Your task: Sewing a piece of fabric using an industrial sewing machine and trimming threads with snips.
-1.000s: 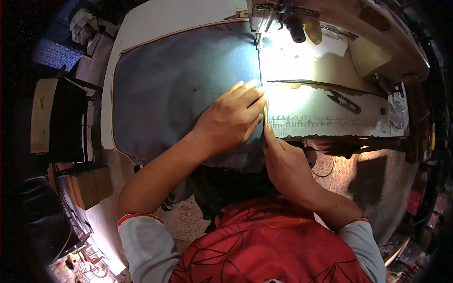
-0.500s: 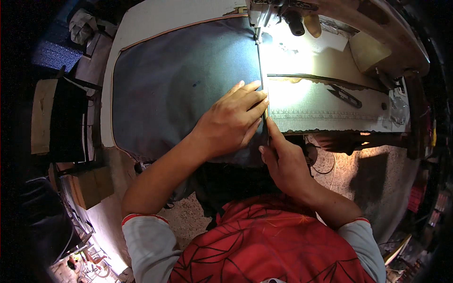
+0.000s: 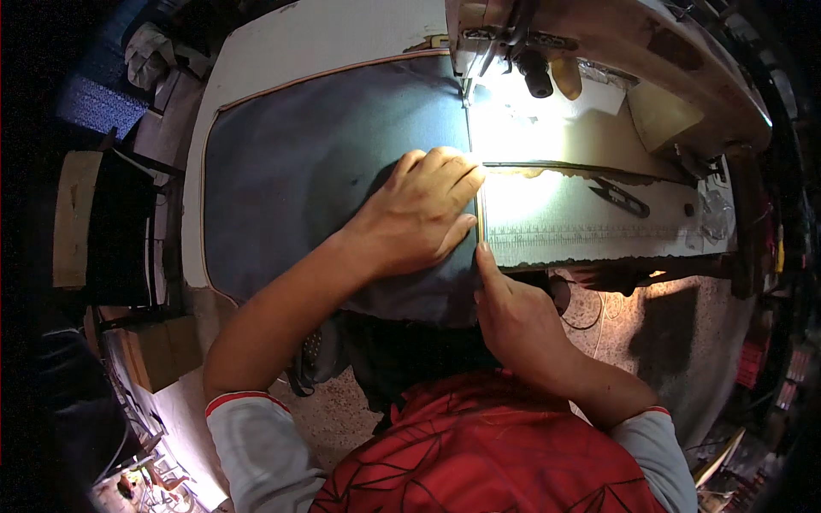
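A dark grey fabric panel [image 3: 291,179] with a pale, piped-looking edge lies under the sewing machine [image 3: 641,43], its right edge at the presser foot [image 3: 465,96]. My left hand [image 3: 419,214] rests on the panel near that edge, fingers apart and bent, holding nothing. My right hand [image 3: 522,321] has its index finger stretched along a narrow multicoloured strip at the edge; its other fingers are curled underneath, and what they hold is hidden. Black thread snips [image 3: 620,197] lie to the right on a surface with a printed measuring scale [image 3: 590,232].
A dark stand with a tan side [image 3: 81,218] and a cardboard box [image 3: 158,350] are at the left. A crumpled pale cloth [image 3: 152,56] lies at the back left. A small clear bag [image 3: 714,214] sits at the table's right. Cables [image 3: 599,316] hang below.
The table and machine appear a little lower in the picture. My left hand has edged toward the presser foot relative to the fabric, its fingers more bent. My right hand shifts only slightly.
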`<state>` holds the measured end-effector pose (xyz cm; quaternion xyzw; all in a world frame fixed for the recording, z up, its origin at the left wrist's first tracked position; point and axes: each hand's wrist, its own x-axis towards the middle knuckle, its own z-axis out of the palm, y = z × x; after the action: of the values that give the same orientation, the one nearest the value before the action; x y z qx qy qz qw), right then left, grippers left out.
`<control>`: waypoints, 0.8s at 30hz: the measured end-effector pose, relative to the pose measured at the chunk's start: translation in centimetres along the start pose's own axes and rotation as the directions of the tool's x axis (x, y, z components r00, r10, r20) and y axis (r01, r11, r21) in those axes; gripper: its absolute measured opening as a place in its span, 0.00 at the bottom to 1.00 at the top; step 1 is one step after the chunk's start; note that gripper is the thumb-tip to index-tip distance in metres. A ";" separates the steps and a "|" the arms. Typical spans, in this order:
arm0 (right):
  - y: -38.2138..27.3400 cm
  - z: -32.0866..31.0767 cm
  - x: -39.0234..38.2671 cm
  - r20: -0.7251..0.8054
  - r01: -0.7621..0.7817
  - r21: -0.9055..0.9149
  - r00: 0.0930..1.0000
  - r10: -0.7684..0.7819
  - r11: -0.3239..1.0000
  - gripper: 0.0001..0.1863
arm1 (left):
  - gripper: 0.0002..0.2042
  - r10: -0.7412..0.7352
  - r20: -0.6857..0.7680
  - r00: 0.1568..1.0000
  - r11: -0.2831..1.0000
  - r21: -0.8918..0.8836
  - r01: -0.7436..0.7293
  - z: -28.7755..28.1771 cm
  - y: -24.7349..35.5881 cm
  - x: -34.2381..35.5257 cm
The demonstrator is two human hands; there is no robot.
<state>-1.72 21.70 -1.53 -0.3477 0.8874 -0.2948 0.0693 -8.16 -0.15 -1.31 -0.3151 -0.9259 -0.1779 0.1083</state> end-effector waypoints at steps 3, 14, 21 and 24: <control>-0.5 -0.6 0.3 0.038 -0.004 -0.081 0.999 0.007 0.997 0.31 | 0.21 -0.065 0.018 0.998 0.993 -0.095 0.067 0.1 -0.7 0.9; -0.3 -2.7 1.5 0.077 0.038 -0.209 0.997 -0.023 0.977 0.33 | 0.22 -0.159 -0.063 0.985 0.986 0.039 0.161 1.6 0.5 1.3; 0.3 -3.6 2.1 0.074 0.157 -0.299 0.987 -0.141 0.941 0.31 | 0.22 -0.221 -0.040 0.974 0.974 0.044 0.223 1.3 1.1 1.2; 0.5 -3.7 2.2 0.071 0.166 -0.275 0.986 -0.152 0.947 0.30 | 0.22 -0.229 -0.025 0.973 0.973 0.011 0.229 1.3 1.0 1.1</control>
<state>-4.86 22.26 1.40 -0.4315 0.8872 -0.1625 0.0170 -8.55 1.68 -1.85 -0.2035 -0.9559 -0.1866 0.1002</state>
